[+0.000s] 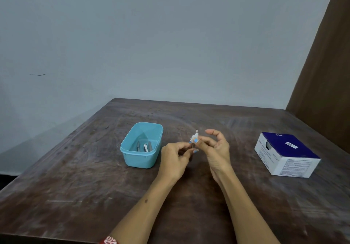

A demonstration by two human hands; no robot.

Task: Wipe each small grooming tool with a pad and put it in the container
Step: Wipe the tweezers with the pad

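Note:
A light blue plastic container [141,145] stands on the brown table, left of my hands, with metal grooming tools [144,146] lying in its bottom. My left hand [175,160] pinches the lower end of a thin metal tool [192,145] held upright above the table. My right hand [216,149] pinches a small white pad [195,136] around the tool's upper part with thumb and forefinger; its other fingers curl loosely above. The tool's tip [197,130] pokes out above the pad. Most of the tool is hidden by fingers and pad.
A dark blue and white carton of swabs [286,154] lies on the table [75,187] to the right. A grey wall stands behind the table, and a brown panel [325,73] rises at the far right.

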